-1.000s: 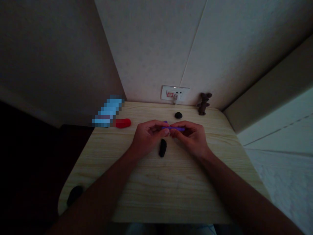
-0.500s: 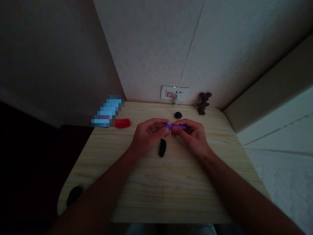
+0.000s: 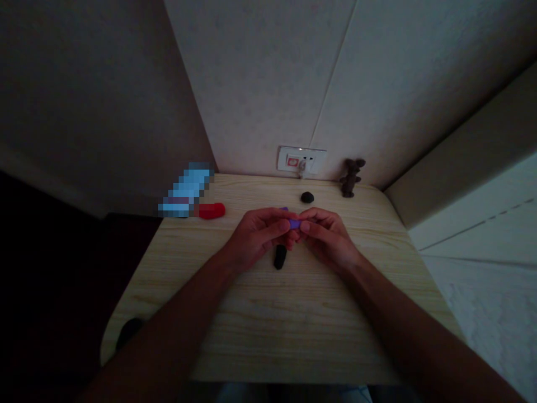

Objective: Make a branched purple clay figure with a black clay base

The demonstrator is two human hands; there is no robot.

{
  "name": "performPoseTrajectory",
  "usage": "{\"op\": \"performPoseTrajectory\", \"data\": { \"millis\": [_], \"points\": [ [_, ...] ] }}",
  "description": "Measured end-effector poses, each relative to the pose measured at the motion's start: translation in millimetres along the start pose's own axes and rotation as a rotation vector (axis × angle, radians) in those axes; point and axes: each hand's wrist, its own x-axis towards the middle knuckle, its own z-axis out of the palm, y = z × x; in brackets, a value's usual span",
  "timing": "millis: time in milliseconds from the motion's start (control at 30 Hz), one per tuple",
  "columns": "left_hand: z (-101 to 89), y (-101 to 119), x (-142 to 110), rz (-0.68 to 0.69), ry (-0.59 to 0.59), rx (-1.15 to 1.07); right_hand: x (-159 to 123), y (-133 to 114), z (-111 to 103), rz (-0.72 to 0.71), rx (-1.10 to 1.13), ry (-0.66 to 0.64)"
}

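Note:
Over the middle of the table, my left hand (image 3: 262, 232) and my right hand (image 3: 329, 234) pinch a purple piece of modelling clay (image 3: 295, 224) between thumbs and fingers. The fingers hide most of it; a short stretch shows between the thumbs, and another bit of purple sticks out above the left fingers. Just below the hands lies a black clay roll (image 3: 279, 258), its upper end covered by fingers. Beyond them rests a round black lump (image 3: 307, 197).
A brown clay figure (image 3: 349, 178) stands at the back right of the wooden table (image 3: 293, 324). At the back left are a red piece (image 3: 213, 211) and a pixelated phone-like screen (image 3: 184, 193). A dark round object (image 3: 129, 331) lies near my left forearm. A wall socket (image 3: 301, 161) holds a plug.
Both hands have drawn closer together and slightly nearer to me. Less of the purple clay shows, and its angle has changed. My fingers now cover part of the black roll.

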Motion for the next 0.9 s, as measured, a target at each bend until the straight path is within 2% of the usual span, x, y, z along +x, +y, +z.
{"op": "performPoseTrajectory", "data": {
  "millis": [467,733,900],
  "points": [
    [2.3,4.4,-0.3,-0.041,0.012,-0.047,1.1,4.6,-2.4,0.047,-0.011,-0.013],
    [4.8,4.7,-0.3,-0.053,0.066,0.029,3.3,6.2,-1.5,0.001,-0.048,-0.123],
    [1.3,-1.3,1.4,0.053,0.072,0.138,2.3,8.4,-3.4,0.003,-0.084,-0.034]
  ]
}}
